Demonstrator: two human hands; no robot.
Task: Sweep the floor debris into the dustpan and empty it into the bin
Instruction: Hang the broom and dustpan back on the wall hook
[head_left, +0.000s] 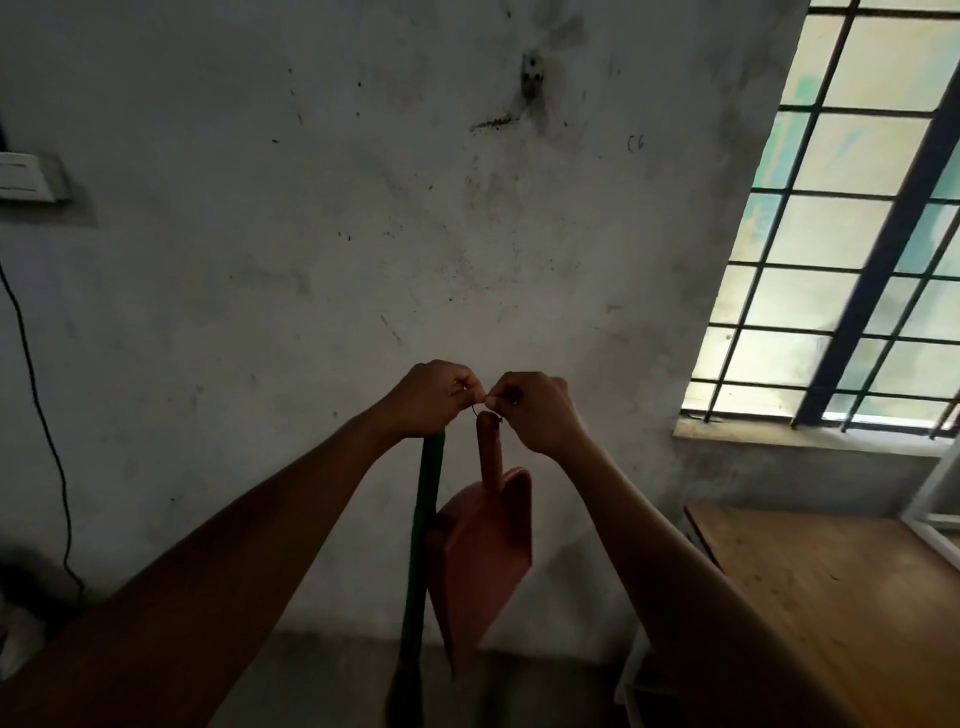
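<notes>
Both hands were up in front of the wall, fingertips almost meeting over a thin wire loop (485, 410) at the top of the dustpan handle. Left hand (431, 397) was curled round the top of the green broom handle (426, 519) and its thumb and fingers were also pinching at the loop; right hand (535, 410) had its fingertips pinched on the same loop from the other side. It was pretty dim so I couldn't tell exactly how the wire ran through the handle end.

Red dustpan (483, 551) was hanging straight down from that loop, handle up, scoop down, tilted a bit so you saw it edge-on. It sat just beside the broom stick, looked like touching it along the left edge. The broom stick ran down past the bottom of the shot, so the bristle end wasn't visible.

Behind all that was a grubby grey wall (311, 234) with scuffs, and a small bracket or hook thing (532, 78) high up. Switch plate (26, 176) at the far left with a black cable (39, 395) trailing down from around there. Barred window (841, 223) on the right, bright outside, and a wooden tabletop (831, 582) under it in the lower right corner
</notes>
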